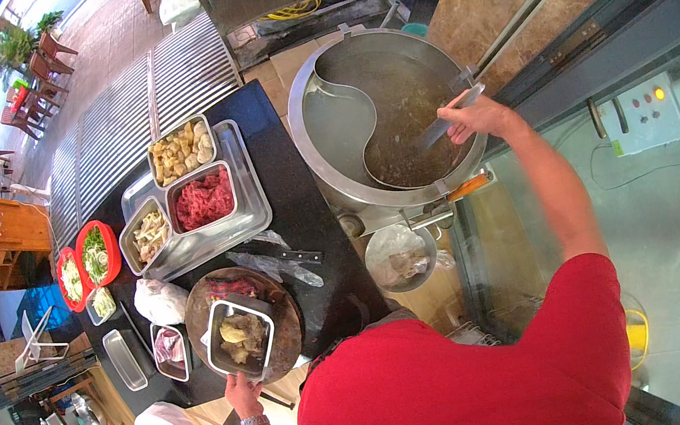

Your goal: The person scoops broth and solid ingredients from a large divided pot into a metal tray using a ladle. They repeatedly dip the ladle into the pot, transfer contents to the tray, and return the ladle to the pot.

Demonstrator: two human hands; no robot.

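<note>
My left hand (245,394) grips the near edge of a square metal pan (217,357) with cooked-looking brown meat pieces (244,341) in it. The pan is over a round chopping board (285,308); whether it rests there I cannot tell. Dark red meat (228,288) lies on the board behind it. Over a large round steel pot (301,122), my right hand (473,116) holds a metal utensil (433,133) by its flat handle. Its lower end dips into brown broth (403,85) and is hidden. A curved divider (373,112) separates this from paler liquid (333,127).
On the black counter (307,217), a steel tray (253,193) bears pans of minced red meat (203,199), yellowish chunks (180,152) and pale strips (150,237). A knife (301,256) lies near plastic film (262,268). A metal bowl (384,279) with a plastic bag sits below the pot.
</note>
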